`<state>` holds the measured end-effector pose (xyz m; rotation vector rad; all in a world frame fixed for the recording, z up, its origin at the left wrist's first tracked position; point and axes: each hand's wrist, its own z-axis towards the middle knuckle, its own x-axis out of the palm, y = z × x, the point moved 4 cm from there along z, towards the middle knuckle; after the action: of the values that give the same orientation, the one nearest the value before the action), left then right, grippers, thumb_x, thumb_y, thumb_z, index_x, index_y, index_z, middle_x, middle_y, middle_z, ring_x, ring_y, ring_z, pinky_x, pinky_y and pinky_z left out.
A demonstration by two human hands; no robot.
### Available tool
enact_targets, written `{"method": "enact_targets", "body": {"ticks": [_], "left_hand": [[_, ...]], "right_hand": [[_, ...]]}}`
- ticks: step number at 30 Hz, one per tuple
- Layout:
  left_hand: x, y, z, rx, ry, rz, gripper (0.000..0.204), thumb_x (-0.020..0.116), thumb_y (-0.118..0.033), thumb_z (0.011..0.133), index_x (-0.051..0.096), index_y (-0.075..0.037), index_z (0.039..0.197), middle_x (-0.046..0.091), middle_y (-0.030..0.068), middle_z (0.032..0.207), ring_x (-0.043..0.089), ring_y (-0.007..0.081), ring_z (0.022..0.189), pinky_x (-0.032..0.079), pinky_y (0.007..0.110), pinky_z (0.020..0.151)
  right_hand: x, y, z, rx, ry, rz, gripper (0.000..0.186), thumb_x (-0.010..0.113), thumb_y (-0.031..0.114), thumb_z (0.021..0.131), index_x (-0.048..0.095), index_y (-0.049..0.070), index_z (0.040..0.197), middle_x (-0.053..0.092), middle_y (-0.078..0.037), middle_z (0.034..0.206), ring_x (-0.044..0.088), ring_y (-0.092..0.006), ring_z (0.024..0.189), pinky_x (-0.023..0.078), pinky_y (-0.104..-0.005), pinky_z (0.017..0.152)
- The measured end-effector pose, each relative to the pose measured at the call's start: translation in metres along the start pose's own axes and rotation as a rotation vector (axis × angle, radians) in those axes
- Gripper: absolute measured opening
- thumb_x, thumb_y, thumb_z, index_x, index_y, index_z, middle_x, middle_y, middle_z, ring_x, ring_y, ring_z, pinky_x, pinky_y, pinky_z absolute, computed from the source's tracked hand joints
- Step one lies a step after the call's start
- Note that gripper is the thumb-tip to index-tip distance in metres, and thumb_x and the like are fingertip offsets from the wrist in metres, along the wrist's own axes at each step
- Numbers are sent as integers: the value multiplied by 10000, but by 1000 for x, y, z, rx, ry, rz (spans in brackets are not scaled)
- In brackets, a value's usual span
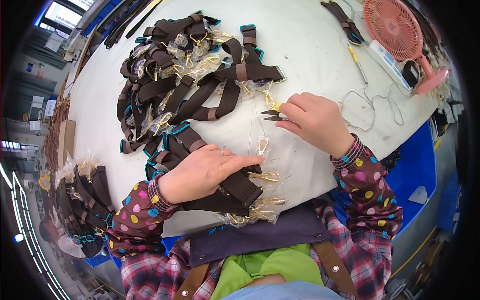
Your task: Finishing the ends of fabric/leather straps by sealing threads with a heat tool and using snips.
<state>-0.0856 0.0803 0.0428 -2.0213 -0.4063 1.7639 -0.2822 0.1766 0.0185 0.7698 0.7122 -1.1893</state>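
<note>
My left hand [205, 170] presses down on dark brown webbing straps [242, 192], its index finger stretched to the end beside a gold snap hook [262, 145] in clear plastic. The other fingers are curled and partly hidden. In my right hand [317, 120] are thread snips [272, 115], yellow at one end, blades parted and pointing left. A thin thread [251, 120] runs up from the hook, left of the blades. More wrapped gold hooks [265, 212] lie at the table's near edge, below my left hand.
A large heap of brown straps [160, 90] with plastic-wrapped hooks covers the far left. To the far right stand a pink fan [392, 27] and a white power strip [389, 62]. A yellow-handled tool [358, 64] and loose string [372, 107] lie nearby. Blue bin [415, 170] beside the table; bundled straps [85, 200] left.
</note>
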Motion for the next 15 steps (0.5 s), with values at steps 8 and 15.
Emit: {"method": "enact_targets", "body": {"ticks": [8, 15], "left_hand": [[2, -2, 1, 42, 46, 54, 784, 561, 121, 663, 442, -122, 1399, 626, 35, 873, 614, 219, 872, 431, 338, 764], [4, -4, -6, 36, 14, 40, 759, 595, 113, 615, 564, -183, 1313, 656, -5, 949, 622, 193, 901, 432, 323, 782]], "right_hand": [[16, 12, 13, -150, 15, -92, 186, 707, 182, 728, 545, 133, 807, 503, 20, 763, 555, -133, 731, 469, -280, 596], [3, 2, 12, -52, -8, -85, 220, 717, 207, 719, 539, 131, 822, 505, 23, 763, 563, -142, 749, 476, -293, 606]]}}
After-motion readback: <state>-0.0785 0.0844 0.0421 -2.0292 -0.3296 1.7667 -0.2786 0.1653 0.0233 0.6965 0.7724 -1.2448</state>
